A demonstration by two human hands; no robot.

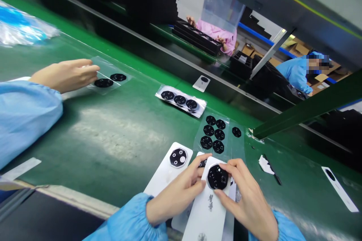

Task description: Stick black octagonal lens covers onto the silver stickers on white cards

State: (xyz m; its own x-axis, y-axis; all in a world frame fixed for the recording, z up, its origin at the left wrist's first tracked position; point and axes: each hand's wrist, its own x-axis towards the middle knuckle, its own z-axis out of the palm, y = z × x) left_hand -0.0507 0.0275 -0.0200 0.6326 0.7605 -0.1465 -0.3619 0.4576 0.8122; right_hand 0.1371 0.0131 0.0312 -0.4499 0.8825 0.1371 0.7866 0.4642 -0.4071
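Observation:
My left hand (181,196) is closed on the upper left edge of a white phone back cover (207,214) printed with dark characters. A black octagonal camera lens piece (217,177) sits at the cover's top end. My right hand (246,196) pinches that lens piece by its right side, between thumb and fingers. Partly hidden beneath are more white covers. To the left lies another white cover (162,173) with a camera-hole ring. Just beyond my hands, a clear sheet (198,135) carries several black lens pieces (208,130).
A co-worker's hand (68,75) touches a clear sheet with black pieces at left. A strip with three black pieces (180,99) lies mid-table. At right are a black pen (273,170), a green post (291,111) and a white cover (339,190). Two people work behind.

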